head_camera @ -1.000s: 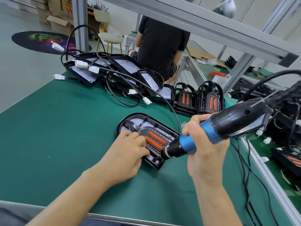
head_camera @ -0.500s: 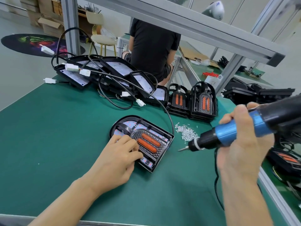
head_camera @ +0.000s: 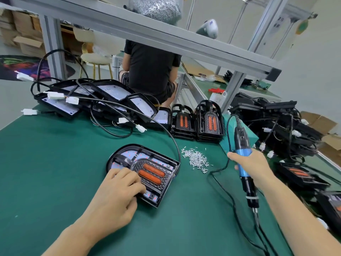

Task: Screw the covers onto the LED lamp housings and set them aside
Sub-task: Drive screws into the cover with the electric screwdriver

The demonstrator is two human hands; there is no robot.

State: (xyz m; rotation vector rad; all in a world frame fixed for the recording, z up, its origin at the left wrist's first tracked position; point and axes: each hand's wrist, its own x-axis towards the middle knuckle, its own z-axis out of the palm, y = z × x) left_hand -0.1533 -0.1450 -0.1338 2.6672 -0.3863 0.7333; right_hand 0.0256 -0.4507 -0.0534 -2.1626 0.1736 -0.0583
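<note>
A black LED lamp housing (head_camera: 147,159) lies flat on the green table, its cover with two orange strips (head_camera: 152,172) seated on top. My left hand (head_camera: 118,193) rests on the housing's near-left part, fingers pressing on the cover. My right hand (head_camera: 252,167) grips a blue and black electric screwdriver (head_camera: 243,156) to the right of the housing, its bit pointing down at the table, well away from the lamp. A small heap of silver screws (head_camera: 196,159) lies between housing and screwdriver.
A pile of open housings with cables and white plugs (head_camera: 96,100) sits at the back left. Two stacks of covers (head_camera: 196,122) stand behind the screws. Finished lamps (head_camera: 302,174) and more black parts (head_camera: 276,124) crowd the right side. A person in black (head_camera: 149,69) sits beyond the table.
My right hand has pulled the screwdriver off the housing and swung it to the right, tip now pointing down. My left hand has stayed on the cover.
</note>
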